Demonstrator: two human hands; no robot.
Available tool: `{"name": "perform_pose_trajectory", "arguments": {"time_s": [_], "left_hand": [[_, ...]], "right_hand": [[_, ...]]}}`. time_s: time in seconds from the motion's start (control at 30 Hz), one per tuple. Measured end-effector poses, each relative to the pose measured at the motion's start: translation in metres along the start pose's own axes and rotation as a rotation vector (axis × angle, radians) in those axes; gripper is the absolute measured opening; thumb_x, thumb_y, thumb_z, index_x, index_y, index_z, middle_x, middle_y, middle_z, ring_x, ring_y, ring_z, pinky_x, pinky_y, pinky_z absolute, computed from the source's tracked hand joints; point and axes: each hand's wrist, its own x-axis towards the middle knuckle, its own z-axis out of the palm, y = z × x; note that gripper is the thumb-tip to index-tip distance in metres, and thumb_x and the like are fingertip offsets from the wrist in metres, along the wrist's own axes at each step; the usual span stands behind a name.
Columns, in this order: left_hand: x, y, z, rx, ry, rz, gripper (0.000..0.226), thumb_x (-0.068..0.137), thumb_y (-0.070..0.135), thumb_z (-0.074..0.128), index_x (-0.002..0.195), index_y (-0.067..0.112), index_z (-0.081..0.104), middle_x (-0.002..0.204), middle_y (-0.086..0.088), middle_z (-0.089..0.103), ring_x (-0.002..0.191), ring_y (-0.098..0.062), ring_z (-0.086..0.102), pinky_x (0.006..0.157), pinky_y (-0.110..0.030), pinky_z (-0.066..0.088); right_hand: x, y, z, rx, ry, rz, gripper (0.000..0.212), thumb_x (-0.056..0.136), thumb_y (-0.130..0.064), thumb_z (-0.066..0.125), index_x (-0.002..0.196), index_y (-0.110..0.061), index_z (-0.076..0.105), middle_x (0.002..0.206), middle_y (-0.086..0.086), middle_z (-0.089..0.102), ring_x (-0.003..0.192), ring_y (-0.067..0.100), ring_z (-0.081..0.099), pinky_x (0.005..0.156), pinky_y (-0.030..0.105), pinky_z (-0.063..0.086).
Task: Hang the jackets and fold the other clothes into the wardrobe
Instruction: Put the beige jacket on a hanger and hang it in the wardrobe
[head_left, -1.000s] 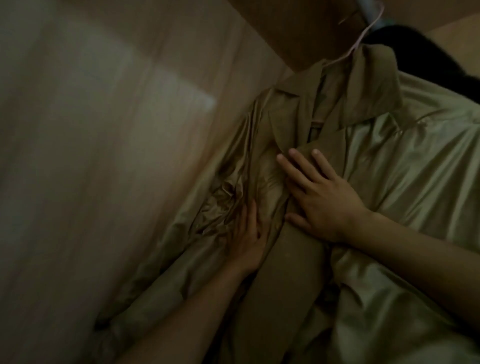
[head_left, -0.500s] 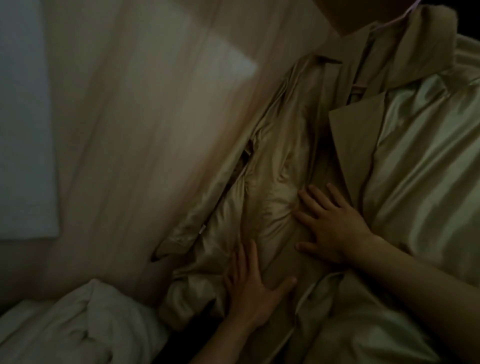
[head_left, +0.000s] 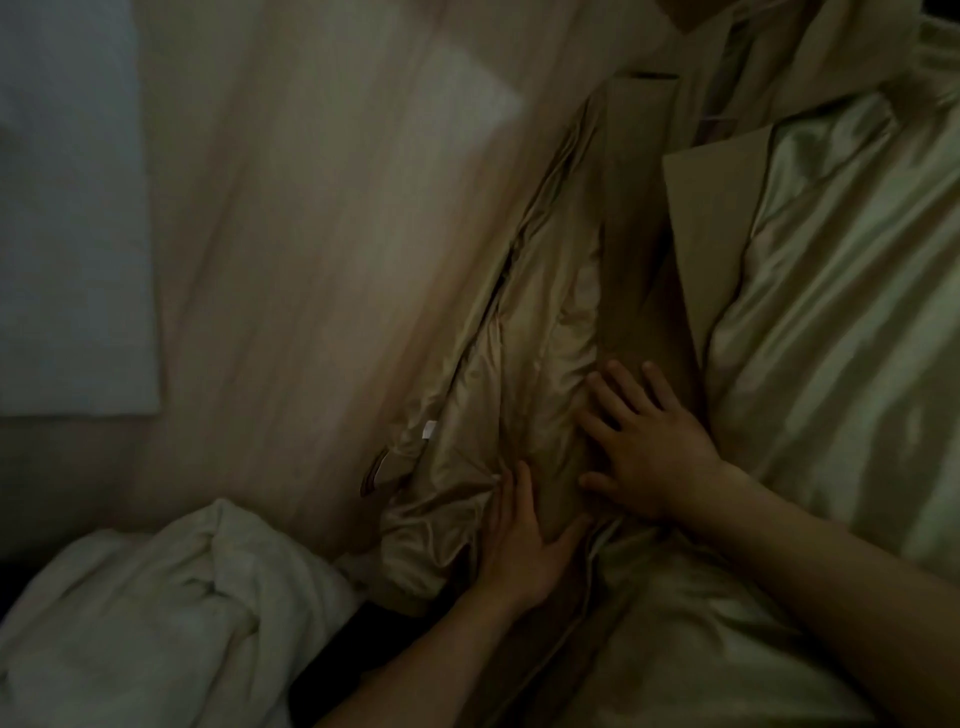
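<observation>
We see the beige satin-lined trench coat (head_left: 711, 234) hanging beside the pale wooden wardrobe wall (head_left: 311, 260), long axis collar-to-hem toward us; left hand (head_left: 524, 540) and right hand (head_left: 649, 452) press flat-fingered on its front, gripping nothing; left lower.

A pale bluish panel (head_left: 67, 208) is seen at the far left, bordered by a light wooden surface (head_left: 311, 270).

Dim, soft picture (slightly blurred); faint sheen on fabric.
</observation>
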Motion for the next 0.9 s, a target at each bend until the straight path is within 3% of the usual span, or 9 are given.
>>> {"name": "perform_pose_trajectory", "arguments": {"time_s": [0.27, 0.43, 0.7, 0.9], "left_hand": [[-0.069, -0.007, -0.051, 0.067, -0.029, 0.087, 0.100, 0.084, 0.081, 0.038, 0.154, 0.037, -0.018, 0.165, 0.009, -0.012, 0.151, -0.009, -0.009, 0.124, -0.041, 0.005], [-0.089, -0.013, -0.073, 0.267, 0.071, 0.092, 0.099, 0.081, 0.086, 0.025, 0.157, 0.030, -0.005, 0.166, 0.004, 0.003, 0.152, -0.013, 0.003, 0.124, -0.041, 0.011], [-0.135, -0.009, -0.107, 0.344, 0.096, 0.114, 0.105, 0.074, 0.094, 0.016, 0.157, 0.032, -0.003, 0.165, 0.010, 0.001, 0.149, -0.005, -0.003, 0.118, -0.028, -0.002], [-0.194, 0.023, -0.137, 0.600, 0.152, 0.086, 0.095, 0.078, 0.089, 0.014, 0.155, 0.035, 0.005, 0.164, 0.009, 0.007, 0.150, -0.016, 0.003, 0.120, -0.054, 0.008]], "right_hand": [[-0.036, -0.045, -0.025, 0.128, 0.021, -0.042, 0.080, 0.093, -0.070, 0.028, 0.158, -0.028, 0.004, 0.165, 0.009, -0.013, 0.150, 0.029, -0.019, 0.120, 0.053, -0.011], [-0.059, -0.065, -0.043, 0.193, 0.065, -0.039, 0.079, 0.094, -0.065, 0.035, 0.157, -0.027, 0.007, 0.165, 0.012, -0.008, 0.151, 0.030, -0.015, 0.121, 0.053, -0.008], [-0.109, -0.086, -0.071, 0.241, 0.106, -0.068, 0.073, 0.097, -0.062, 0.029, 0.157, -0.026, 0.007, 0.165, 0.012, -0.010, 0.150, 0.030, -0.018, 0.120, 0.053, -0.008], [-0.151, -0.093, -0.086, 0.347, 0.183, -0.083, 0.072, 0.097, -0.061, 0.034, 0.156, -0.027, 0.010, 0.165, 0.010, -0.009, 0.150, 0.032, -0.016, 0.120, 0.054, -0.010]]}}
